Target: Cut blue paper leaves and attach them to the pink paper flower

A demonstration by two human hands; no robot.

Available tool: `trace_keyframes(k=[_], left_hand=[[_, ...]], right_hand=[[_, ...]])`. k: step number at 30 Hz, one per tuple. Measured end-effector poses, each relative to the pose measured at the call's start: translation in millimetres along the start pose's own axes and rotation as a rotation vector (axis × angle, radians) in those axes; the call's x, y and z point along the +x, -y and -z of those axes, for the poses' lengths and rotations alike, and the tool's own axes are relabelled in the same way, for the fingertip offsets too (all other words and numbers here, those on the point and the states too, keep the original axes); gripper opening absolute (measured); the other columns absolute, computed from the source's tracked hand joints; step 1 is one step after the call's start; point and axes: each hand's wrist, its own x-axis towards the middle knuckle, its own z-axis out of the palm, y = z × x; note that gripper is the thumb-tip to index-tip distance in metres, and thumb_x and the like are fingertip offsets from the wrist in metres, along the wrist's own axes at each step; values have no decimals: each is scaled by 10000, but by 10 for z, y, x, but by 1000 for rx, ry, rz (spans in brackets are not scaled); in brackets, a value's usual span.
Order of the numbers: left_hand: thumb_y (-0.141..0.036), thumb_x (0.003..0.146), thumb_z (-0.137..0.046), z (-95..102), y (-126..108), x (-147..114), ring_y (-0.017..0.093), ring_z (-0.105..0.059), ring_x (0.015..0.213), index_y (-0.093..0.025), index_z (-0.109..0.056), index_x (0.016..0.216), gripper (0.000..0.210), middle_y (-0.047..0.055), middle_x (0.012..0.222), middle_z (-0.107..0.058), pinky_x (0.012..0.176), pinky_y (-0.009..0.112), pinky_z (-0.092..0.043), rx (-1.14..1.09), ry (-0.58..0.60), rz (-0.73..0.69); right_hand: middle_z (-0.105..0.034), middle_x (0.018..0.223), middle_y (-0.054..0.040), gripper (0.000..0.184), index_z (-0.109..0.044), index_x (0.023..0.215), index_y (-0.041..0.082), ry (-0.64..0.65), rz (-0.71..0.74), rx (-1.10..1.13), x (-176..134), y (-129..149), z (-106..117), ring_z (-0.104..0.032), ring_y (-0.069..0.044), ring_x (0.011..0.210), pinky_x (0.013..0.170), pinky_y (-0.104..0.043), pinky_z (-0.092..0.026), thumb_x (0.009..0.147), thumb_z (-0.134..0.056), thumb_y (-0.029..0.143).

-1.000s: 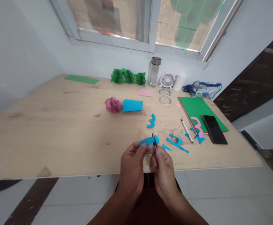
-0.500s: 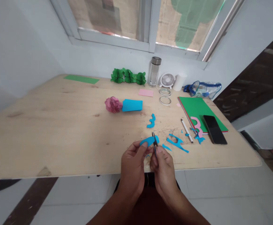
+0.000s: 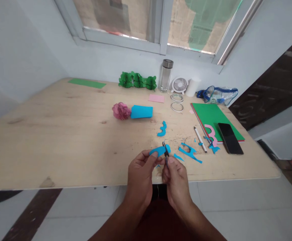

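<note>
Between thumb and fingers, my left hand (image 3: 142, 170) pinches a small blue paper piece (image 3: 157, 151) with a rounded outline. My right hand (image 3: 175, 174) grips a pair of dark scissors (image 3: 165, 149), whose blades lie across the right end of that paper. The scissor handles are mostly hidden by the fingers. Just beyond the hands lies a wavy blue paper cutout (image 3: 162, 129). Blue paper offcuts (image 3: 191, 153) rest to the right of the scissors, with a small scrap (image 3: 179, 157) nearer the right hand.
A white pen (image 3: 200, 139), a black phone (image 3: 230, 138) and a pink cutout (image 3: 211, 134) lie by green sheets (image 3: 216, 117). Farther back are a pink paper flower (image 3: 121, 111), a folded blue paper (image 3: 141, 111), tape rolls (image 3: 177, 107), a glass bottle (image 3: 165, 76) and a small fan (image 3: 180, 85).
Both hands stay almost in place, the left turned slightly and the right a touch farther right. The scissor blades still cross the paper's right end. The view has tilted slightly.
</note>
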Motion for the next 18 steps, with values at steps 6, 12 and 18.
trace_keyframes(k=[6,12,18], left_hand=[[-212,637,-724,47,-38,36,103,-613,593,-144,-648,684,112,-14,610,-667,692,242,-500,45,38,16],[-199,632,-743,118,-71,60,124,-661,633,-151,-649,676,114,-23,640,-680,719,251,-513,90,67,25],[-226,652,-743,199,-123,111,121,-664,648,-150,-645,670,125,-31,640,-669,715,237,-512,175,120,33]], right_hand=[[-289,441,107,389,-561,702,177,31,-17,-26,1,14,58,-183,-59,399,395,-226,-120,791,-589,555],[-309,444,98,390,-573,682,172,64,0,-108,1,24,132,-210,-55,399,394,-219,-138,810,-577,541],[-313,450,92,402,-568,652,170,99,-1,-173,-16,50,181,-218,-55,405,394,-215,-146,818,-572,537]])
